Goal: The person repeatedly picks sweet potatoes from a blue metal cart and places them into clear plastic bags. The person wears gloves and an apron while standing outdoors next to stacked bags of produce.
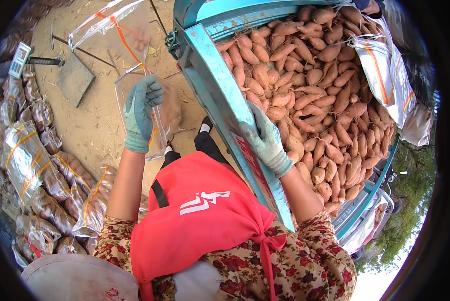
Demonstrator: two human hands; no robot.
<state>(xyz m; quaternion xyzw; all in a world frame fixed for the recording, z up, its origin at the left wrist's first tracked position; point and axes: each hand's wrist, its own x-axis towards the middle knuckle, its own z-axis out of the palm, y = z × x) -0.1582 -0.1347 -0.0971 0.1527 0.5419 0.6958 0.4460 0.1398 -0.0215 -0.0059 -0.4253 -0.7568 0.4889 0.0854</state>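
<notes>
My left hand, in a green-grey work glove, has its fingers curled at the edge of a clear plastic bag with orange stripes. The bag spreads ahead of the hand and hangs below it; reddish shapes show through its lower part. My right hand, gloved alike, grips the top of the blue metal side panel of a truck bed. Its thumb lies across the panel, and its fingers reach over the inner edge. Just beyond lies a large heap of sweet potatoes in the bed.
Filled clear bags of sweet potatoes are piled at left, a flattened bag on top. A platform scale with a display stands on the dirt. White striped sacks hang at the bed's far side, near another person's hand.
</notes>
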